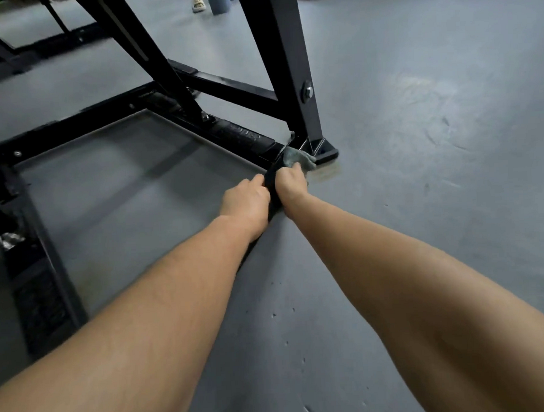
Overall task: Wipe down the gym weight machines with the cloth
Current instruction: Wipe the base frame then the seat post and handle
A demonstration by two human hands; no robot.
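**Q:** Cloth location?
**A:** The grey-green cloth (298,160) is bunched on the far end of the black base rail (273,202), just beside the foot plate (326,153). Its loose end points right, across the rail.

**Q:** Rail axis?
**A:** Along the floor, running away from the person.

**Q:** Hands?
**A:** The right hand (290,182) clutches the cloth. The left hand (246,200) appears curled round the rail, just beside it.

The machine frame (77,132) stands on the floor (418,200). At its right corner the upright post (284,66) rises from a foot plate (327,153). Near that, the right hand (290,182) holds the cloth (300,158) against the corner, and just left of it the left hand (246,200) grips the base bar (272,202).
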